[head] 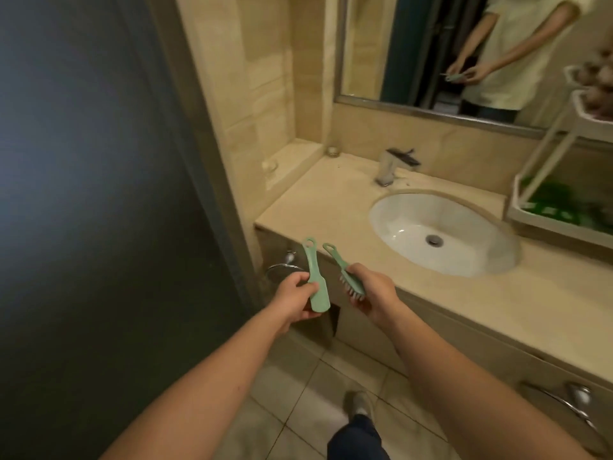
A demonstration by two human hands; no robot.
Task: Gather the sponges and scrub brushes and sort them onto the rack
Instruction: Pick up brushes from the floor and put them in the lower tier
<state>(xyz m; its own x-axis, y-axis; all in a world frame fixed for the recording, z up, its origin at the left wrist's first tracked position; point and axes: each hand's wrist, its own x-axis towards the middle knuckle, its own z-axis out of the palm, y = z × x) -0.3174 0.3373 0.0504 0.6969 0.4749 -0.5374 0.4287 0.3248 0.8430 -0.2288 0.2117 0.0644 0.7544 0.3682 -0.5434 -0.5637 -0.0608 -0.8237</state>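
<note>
I saw bare countertop point(331, 200) left of the sink point(444, 234), open to reach. The rack point(530, 214) and faucet point(394, 167) blocked the far right.

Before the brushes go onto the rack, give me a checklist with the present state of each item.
1. Left hand has a firm hold on the left brush: ok, fingers wrap its head end.
2. Right hand holds the right brush: ok, bristles face down and left.
3. Brushes apart, not tangled: ok, handles point up separately.
4. Rack in sight: ok, at the right of the counter.
5. Free space on the rack's lower tray: cannot tell, green items lie there, blurred.
6. Path over the sink free: ok, the basin holds nothing.
</note>
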